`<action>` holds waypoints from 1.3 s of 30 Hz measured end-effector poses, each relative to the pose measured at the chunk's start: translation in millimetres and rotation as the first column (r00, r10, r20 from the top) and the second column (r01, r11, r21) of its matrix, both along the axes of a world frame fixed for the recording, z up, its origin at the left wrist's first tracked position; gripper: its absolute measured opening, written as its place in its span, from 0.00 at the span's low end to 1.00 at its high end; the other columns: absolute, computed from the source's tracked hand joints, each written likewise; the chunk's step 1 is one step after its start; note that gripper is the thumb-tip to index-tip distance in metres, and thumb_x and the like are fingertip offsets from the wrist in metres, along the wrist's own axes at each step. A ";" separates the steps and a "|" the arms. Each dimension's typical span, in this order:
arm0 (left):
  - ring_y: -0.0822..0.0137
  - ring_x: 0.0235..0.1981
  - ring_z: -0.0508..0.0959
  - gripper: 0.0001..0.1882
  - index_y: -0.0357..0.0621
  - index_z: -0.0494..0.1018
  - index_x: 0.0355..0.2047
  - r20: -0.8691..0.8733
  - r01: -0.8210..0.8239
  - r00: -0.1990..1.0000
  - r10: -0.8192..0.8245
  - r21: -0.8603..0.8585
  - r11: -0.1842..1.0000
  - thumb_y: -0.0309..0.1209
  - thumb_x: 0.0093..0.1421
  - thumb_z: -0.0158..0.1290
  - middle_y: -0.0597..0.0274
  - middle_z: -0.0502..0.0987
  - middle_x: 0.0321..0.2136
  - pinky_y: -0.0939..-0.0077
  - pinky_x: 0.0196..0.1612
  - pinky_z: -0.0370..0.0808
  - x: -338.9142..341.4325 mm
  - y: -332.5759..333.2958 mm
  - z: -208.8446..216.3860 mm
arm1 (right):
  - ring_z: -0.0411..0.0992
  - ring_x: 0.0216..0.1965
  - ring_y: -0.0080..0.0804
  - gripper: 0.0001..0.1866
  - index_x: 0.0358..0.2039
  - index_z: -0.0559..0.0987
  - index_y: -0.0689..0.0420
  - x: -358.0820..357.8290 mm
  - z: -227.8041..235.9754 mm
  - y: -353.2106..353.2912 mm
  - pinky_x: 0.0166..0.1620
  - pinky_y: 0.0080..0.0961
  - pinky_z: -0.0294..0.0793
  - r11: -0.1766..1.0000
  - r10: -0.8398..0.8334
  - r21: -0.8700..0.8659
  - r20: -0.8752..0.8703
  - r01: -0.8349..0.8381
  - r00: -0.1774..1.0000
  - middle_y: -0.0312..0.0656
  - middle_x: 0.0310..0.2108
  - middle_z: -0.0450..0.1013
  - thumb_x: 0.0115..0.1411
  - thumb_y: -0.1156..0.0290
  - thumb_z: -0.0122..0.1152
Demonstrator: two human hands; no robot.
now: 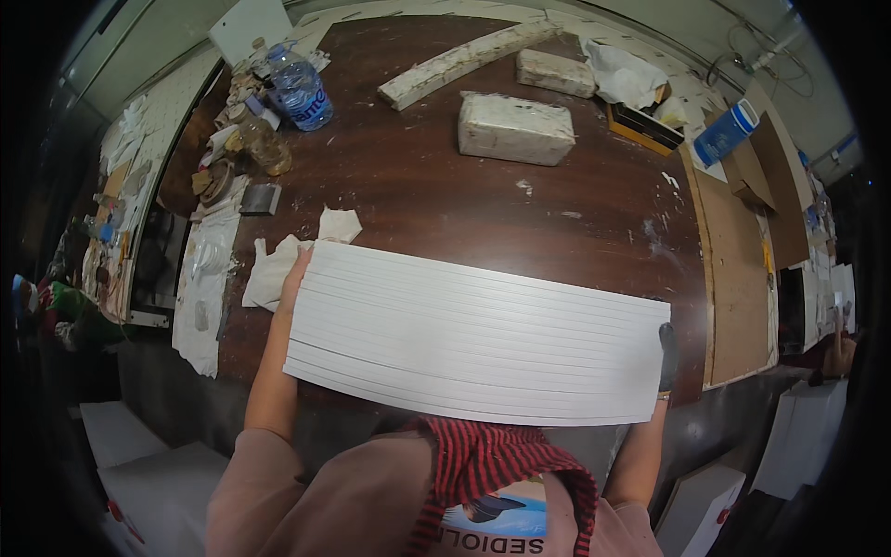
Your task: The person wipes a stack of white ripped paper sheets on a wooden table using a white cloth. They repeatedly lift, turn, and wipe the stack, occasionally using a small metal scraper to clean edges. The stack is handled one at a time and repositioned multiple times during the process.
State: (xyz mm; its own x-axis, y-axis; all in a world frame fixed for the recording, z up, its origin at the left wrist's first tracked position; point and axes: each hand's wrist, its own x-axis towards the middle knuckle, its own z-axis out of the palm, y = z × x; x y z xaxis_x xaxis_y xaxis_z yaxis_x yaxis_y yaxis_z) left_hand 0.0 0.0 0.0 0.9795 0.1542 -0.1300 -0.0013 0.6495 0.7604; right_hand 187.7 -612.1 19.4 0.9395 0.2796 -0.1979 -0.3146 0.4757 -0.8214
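A wide white stack of long, thin strips point(473, 334), or a grooved panel of that look, spans the front of the brown table, with parallel lines along its length. My left hand point(299, 269) grips its left end, the fingers partly hidden at the edge. At the opposite end my right hand point(666, 357), in a dark glove, clasps the edge; most of its fingers are out of sight. One strip near the front left sits slightly apart from the others. Just beside my left hand lies a crumpled white cloth point(269, 271).
Tape-wrapped blocks point(516, 130) and a long wrapped bar point(464, 65) lie at the back of the brown table point(418, 195). A water bottle point(302, 88), a brownish bottle point(264, 139) and a small metal block point(261, 200) stand left. A blue canister point(727, 135) and brown board point(740, 278) are right.
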 end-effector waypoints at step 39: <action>0.55 0.72 0.54 0.42 0.41 0.53 0.70 -0.074 -0.544 0.815 0.574 0.242 0.804 0.46 0.59 0.48 0.55 0.51 0.72 0.55 0.71 0.55 -144.6 -64.4 22.5 | 0.65 0.61 0.33 0.30 0.64 0.69 0.59 168.6 9.7 184.3 0.66 0.28 0.60 0.886 0.461 -0.058 -0.005 -0.461 0.887 0.41 0.61 0.68 0.63 0.61 0.63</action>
